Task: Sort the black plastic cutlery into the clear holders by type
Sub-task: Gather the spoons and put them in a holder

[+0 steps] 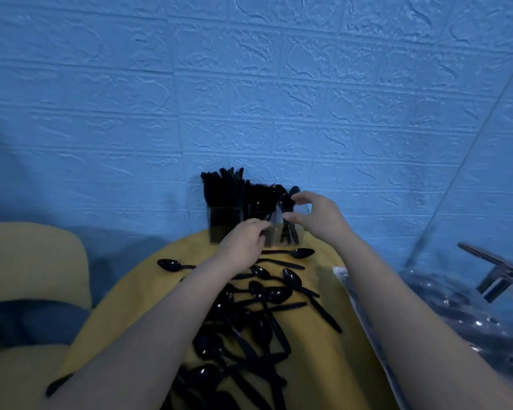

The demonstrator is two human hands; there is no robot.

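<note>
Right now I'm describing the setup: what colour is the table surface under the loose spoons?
Yellow; the table surface shows best in the head view.

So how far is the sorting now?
Done: the holders by the wall already stand full of black pieces. In hand: both hands, left and right, are at the right-hand holder; the grip is unclear. Left: many spoons lie loose on the yellow table.

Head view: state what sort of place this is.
Probably a home or small workroom, not a commercial kitchen: a blue brick-textured wall, a yellow-covered round table and a yellow cushioned seat beside it.
</note>
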